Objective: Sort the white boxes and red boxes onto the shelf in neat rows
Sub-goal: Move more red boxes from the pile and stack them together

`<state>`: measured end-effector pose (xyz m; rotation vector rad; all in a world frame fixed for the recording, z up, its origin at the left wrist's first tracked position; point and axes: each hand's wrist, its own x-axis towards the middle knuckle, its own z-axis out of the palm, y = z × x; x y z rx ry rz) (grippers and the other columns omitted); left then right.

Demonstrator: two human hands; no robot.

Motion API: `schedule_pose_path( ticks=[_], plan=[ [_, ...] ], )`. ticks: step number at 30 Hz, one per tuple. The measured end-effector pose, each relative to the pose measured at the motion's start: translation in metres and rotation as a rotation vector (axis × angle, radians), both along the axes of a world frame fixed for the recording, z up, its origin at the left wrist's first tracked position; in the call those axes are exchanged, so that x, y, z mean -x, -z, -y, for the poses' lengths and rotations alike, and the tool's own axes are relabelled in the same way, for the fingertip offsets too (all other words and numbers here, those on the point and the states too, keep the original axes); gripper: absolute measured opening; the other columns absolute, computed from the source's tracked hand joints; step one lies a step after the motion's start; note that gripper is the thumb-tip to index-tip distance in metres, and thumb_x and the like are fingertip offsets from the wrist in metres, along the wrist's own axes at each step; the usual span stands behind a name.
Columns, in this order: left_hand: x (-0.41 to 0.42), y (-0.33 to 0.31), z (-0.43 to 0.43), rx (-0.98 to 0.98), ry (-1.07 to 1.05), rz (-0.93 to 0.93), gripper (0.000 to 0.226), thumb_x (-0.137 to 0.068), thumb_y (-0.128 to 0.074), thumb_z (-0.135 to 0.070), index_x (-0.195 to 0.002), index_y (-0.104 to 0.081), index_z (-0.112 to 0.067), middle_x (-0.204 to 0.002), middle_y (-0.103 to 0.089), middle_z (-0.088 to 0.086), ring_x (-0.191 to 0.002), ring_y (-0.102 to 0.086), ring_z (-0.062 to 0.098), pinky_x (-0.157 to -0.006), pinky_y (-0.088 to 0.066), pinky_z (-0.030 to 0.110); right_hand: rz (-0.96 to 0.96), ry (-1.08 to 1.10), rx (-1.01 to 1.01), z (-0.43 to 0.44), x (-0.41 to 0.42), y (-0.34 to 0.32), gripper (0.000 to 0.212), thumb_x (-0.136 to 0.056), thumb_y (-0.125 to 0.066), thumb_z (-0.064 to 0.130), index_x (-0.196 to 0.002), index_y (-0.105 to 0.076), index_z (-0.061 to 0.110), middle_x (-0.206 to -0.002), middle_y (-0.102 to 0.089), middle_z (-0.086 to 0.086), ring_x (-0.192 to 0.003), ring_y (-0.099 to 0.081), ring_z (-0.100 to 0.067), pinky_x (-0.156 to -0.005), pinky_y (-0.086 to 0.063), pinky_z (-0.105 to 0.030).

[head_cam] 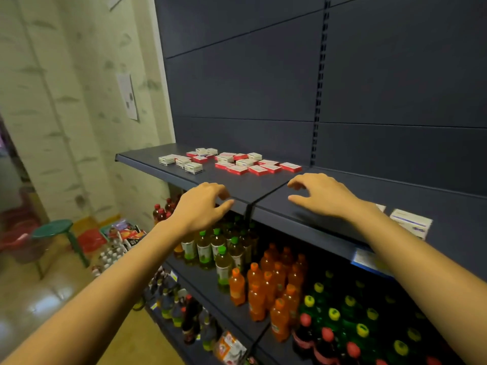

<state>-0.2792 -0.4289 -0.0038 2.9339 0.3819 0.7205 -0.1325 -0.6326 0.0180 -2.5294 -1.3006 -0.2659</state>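
Several small white boxes (193, 168) and flat red boxes (258, 169) lie mixed and unsorted on the dark shelf (237, 189), toward its back left. My left hand (203, 206) hovers at the shelf's front edge, fingers loosely curled, holding nothing. My right hand (320, 194) hovers over the shelf to the right of the pile, fingers spread and relaxed, also holding nothing. Both hands are short of the boxes and touch none of them.
A larger white box (411, 223) sits on the shelf at the right, beside my right forearm. Lower shelves hold green, orange and dark drink bottles (263, 285). A green stool (56, 230) and floor clutter stand at the left by the wall.
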Motion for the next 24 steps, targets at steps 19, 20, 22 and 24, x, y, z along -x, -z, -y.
schedule_pose_path(
  ticks=[19, 20, 22, 24],
  plan=[
    [-0.142, 0.012, -0.181, 0.012, 0.181, -0.053, 0.029, -0.090, -0.048, -0.040, -0.105, -0.061, -0.018, -0.113, -0.063, 0.003, -0.104, -0.054, 0.018, -0.086, -0.045, 0.036, 0.092, 0.173, 0.109, -0.172, -0.115, 0.008, 0.040, -0.089, -0.050, 0.040, -0.125, -0.051, 0.023, -0.123, -0.056, -0.002, -0.111, -0.053, -0.024, -0.082, -0.045, -0.037],
    [-0.152, 0.011, -0.188, 0.006, 0.199, -0.058, 0.029, -0.090, -0.048, -0.039, -0.105, -0.061, -0.018, -0.113, -0.063, 0.003, -0.104, -0.054, 0.019, -0.087, -0.046, 0.037, 0.094, 0.189, 0.118, -0.177, -0.121, 0.009, 0.040, -0.089, -0.050, 0.041, -0.124, -0.051, 0.023, -0.121, -0.056, -0.001, -0.109, -0.053, -0.024, -0.079, -0.044, -0.035],
    [-0.170, 0.008, -0.201, 0.013, 0.230, -0.057, 0.028, -0.090, -0.050, -0.039, -0.104, -0.061, -0.019, -0.114, -0.064, 0.002, -0.104, -0.055, 0.020, -0.089, -0.047, 0.040, 0.096, 0.219, 0.136, -0.185, -0.132, 0.013, 0.040, -0.088, -0.051, 0.043, -0.122, -0.052, 0.022, -0.118, -0.057, -0.002, -0.106, -0.054, -0.024, -0.075, -0.042, -0.033],
    [-0.188, 0.006, -0.213, 0.026, 0.261, -0.042, 0.026, -0.089, -0.050, -0.039, -0.103, -0.062, -0.020, -0.113, -0.065, 0.001, -0.102, -0.057, 0.019, -0.085, -0.048, 0.037, 0.086, 0.249, 0.148, -0.191, -0.141, 0.014, 0.041, -0.088, -0.051, 0.044, -0.121, -0.053, 0.020, -0.119, -0.057, -0.002, -0.105, -0.054, -0.023, -0.076, -0.043, -0.034]
  ],
)
